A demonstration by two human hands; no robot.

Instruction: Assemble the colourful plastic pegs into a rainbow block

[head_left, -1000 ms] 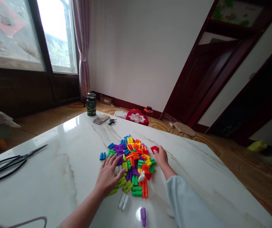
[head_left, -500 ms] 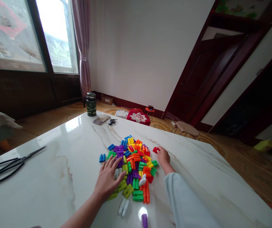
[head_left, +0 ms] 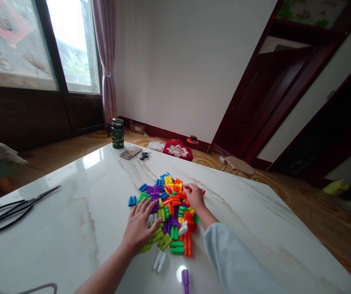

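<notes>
A pile of colourful plastic connector pieces (head_left: 172, 201) lies on the white marble-patterned table. My left hand (head_left: 141, 226) rests on the pile's left side with fingers spread, beside green and grey-white pieces. Over the pile's far right edge is my right hand (head_left: 194, 196), its thumb and fingertips drawn together near orange pieces. Whatever sits between those fingertips is hidden. A red piece (head_left: 204, 192) peeks out just past that hand. Close to me, a pale white piece (head_left: 158, 261) and a purple piece (head_left: 185, 281) lie apart from the pile.
Large black-handled scissors (head_left: 19, 210) lie on the table at left. At its far corner are a camouflage flask (head_left: 118, 134), a phone (head_left: 130, 152) and keys (head_left: 145, 155). A stool (head_left: 239, 165) stands beyond the right-hand edge.
My right hand has moved left from the red piece at the side onto the pile's edge, leaving that piece on the table. My left hand has stayed nearly still.
</notes>
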